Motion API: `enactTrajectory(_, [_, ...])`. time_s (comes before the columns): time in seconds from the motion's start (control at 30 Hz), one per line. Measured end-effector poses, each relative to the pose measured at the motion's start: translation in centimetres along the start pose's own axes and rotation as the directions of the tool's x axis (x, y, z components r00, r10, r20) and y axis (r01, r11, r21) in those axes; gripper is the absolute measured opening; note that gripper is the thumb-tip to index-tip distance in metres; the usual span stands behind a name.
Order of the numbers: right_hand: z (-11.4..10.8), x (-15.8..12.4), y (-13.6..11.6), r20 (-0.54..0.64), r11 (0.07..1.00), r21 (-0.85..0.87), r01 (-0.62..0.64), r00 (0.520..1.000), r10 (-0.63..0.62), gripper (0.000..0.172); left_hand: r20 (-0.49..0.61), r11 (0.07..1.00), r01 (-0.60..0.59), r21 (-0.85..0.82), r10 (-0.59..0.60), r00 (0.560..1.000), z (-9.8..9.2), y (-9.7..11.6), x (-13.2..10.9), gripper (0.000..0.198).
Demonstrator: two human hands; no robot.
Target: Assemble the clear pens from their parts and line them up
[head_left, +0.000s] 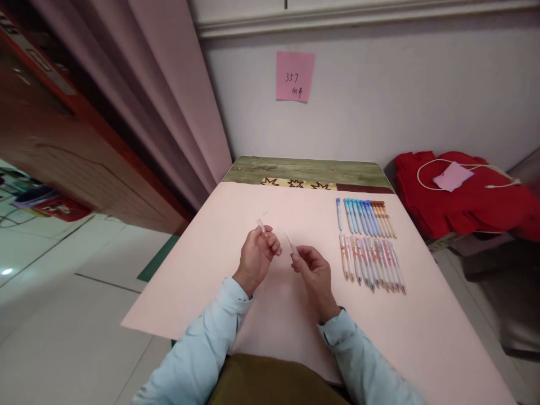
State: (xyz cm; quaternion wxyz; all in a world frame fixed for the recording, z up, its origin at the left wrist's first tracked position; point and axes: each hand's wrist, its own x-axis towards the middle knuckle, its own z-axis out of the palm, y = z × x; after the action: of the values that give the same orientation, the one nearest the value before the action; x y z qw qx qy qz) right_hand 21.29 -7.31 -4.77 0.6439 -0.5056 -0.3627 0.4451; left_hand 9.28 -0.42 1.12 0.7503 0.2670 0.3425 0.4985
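Near the middle of the pink-covered table, my left hand [258, 254] is closed around a small translucent pen part [262, 227] with a gold-brown end, which sticks up past the fingertips. To its right, my right hand [313, 274] pinches a slim whitish pen piece [290, 242] that points up and left. The two pieces are apart. Right of my hands lies a row of blue and brown capped pens [366, 218], one blue pen [339, 214] slightly apart at its left end. Below it lies a row of clear pens [372, 263] with pinkish patterns.
The pink sheet [189, 281] covers most of the table, with a green wood-patterned strip [312, 169] at the back. A pink note [295, 77] is on the wall. Red cloth [472, 208] with a white cable lies at the right; a curtain [169, 84] hangs at the left.
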Motion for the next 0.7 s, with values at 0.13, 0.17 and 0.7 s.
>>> enactTrajectory(0.13, [-0.1, -0.4, 0.3, 0.017, 0.991, -0.108, 0.075, 0.997, -0.074, 0.026, -0.083, 0.988, 0.048, -0.146, -0.060, 0.995, -0.5, -0.1, 0.4, 0.007])
enactTrajectory(0.17, [-0.1, -0.5, 0.3, 0.022, 0.985, -0.145, 0.095, 0.995, -0.093, 0.026, -0.120, 0.985, 0.049, -0.164, -0.069, 0.990, -0.6, -0.2, 0.5, 0.007])
enactTrajectory(0.7, [0.1, -1.0, 0.2, 0.062, 0.896, -0.400, 0.194, 0.981, -0.185, 0.020, -0.145, 0.994, -0.018, -0.106, 0.003, 0.989, -0.8, -0.7, -0.2, 0.018])
